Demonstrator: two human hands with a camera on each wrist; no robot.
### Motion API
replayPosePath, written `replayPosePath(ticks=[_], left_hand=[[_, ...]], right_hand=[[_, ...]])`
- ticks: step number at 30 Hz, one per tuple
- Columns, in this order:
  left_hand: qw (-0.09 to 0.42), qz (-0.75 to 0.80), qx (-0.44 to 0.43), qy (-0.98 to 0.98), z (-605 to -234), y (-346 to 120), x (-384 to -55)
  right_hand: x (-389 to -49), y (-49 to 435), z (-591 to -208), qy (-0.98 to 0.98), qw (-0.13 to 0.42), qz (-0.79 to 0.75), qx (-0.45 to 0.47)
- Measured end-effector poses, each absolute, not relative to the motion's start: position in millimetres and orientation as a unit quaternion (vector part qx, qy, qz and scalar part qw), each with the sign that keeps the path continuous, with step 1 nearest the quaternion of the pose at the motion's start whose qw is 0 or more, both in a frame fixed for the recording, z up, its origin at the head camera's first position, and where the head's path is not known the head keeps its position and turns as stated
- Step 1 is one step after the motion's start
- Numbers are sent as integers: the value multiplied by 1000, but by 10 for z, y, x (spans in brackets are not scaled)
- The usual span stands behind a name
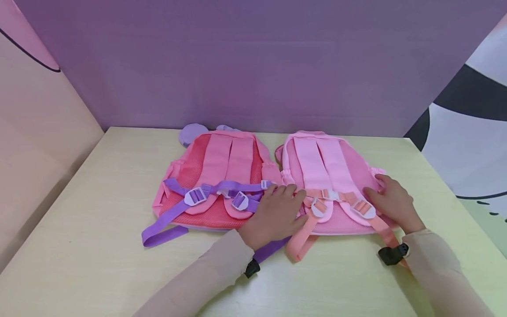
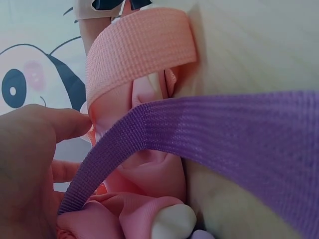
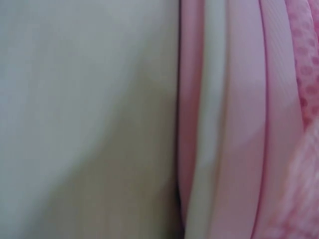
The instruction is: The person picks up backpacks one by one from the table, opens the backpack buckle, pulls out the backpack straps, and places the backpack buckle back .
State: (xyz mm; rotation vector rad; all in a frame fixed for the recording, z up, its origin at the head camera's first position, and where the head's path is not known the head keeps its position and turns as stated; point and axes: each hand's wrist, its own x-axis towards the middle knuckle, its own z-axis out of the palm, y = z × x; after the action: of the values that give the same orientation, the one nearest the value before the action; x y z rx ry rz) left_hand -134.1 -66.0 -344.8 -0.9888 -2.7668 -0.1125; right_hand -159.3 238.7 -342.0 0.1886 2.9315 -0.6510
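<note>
Two children's backpacks lie straps-up on the table, side by side. The left one (image 1: pixel 241 154) is coral pink with purple webbing; the light pink backpack (image 1: pixel 356 158) at right has peach webbing. My left hand (image 1: pixel 273 215) reaches over the gap between them, fingers loosely extended to the light pink backpack's near-left side. A purple strap (image 2: pixel 199 122) crosses in front of it in the left wrist view, below a peach strap loop (image 2: pixel 144 50). My right hand (image 1: pixel 394 204) grips the light pink backpack's right side, thumb on its back panel. The right wrist view shows only layered pink edges (image 3: pixel 244 119), no fingers.
The pale wooden table (image 1: pixel 99 264) meets a purple backdrop (image 1: pixel 253 66) behind the backpacks. A round lilac piece (image 1: pixel 193 134) sticks out at the coral backpack's top left. A purple strap end (image 1: pixel 164 235) trails onto the table. Printed panels (image 1: pixel 471 127) stand at the sides.
</note>
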Motion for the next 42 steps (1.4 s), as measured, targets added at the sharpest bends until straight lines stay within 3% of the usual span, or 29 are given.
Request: replayPosePath(ticks=[9,20,32,42], left_hand=[[76,-49,-327,-941,-3413,-650,-1327],[101,-80,-328,-936,-3440,-666,-1318],[60,-122,-325,-936,-3429,-677,-1314],[80,-155,-330,-928,-3456,-678,-1336]], right_hand=[[-1583,2402,-3426,969,56,-235,52],[-1589,2428,-3395,971,64,-226,32],[-1558,2438,-3372,976,42,-212,-5],[-1578,2448,-3332,978,39,-206,-22]])
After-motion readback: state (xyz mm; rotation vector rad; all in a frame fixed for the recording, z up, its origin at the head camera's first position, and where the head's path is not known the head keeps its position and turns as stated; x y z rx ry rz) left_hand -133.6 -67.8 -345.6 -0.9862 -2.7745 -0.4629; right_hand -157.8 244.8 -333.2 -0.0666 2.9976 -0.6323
